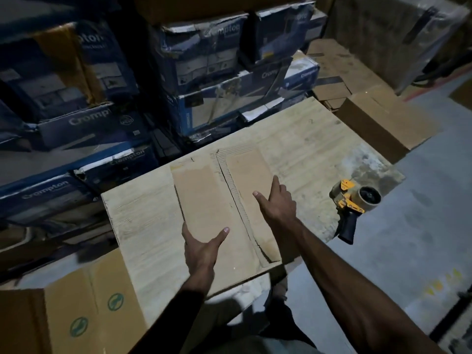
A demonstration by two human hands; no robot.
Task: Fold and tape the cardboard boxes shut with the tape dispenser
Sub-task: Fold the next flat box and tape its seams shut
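While my left fingers (187, 233) wrap the near left edge of the cardboard box (217, 218), thumb pressed on top, my right fingers (273, 185) clamp its right edge. It lies flat on the worktop (143, 213), centre seam (231, 190) gaping slightly. I'd press those flaps (249, 172) flush before taping. Tape dispenser (353, 203) waits to my right, apart; blue cartons (204, 60) crowd close behind.
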